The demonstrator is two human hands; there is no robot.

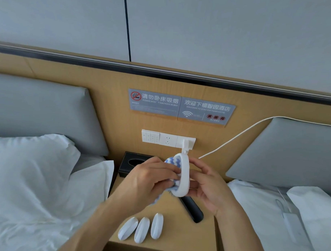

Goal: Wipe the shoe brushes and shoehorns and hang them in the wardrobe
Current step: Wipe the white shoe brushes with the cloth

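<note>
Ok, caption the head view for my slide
Hands wipe a white shoehorn with a striped cloth over a nightstand.

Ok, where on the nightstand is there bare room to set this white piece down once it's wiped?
Bare wood lies right of the three white shoehorns, below the black remote, toward the wooden nightstand front right corner. The back is crowded: black tissue box and both hands working above.

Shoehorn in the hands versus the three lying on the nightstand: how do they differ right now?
The held shoehorn is up in the air, roughly upright; the three shoehorns lie flat on the nightstand. The right hand grips the held one while the left hand presses a blue-and-white cloth against it; the three are untouched. All are short, white plastic.
</note>
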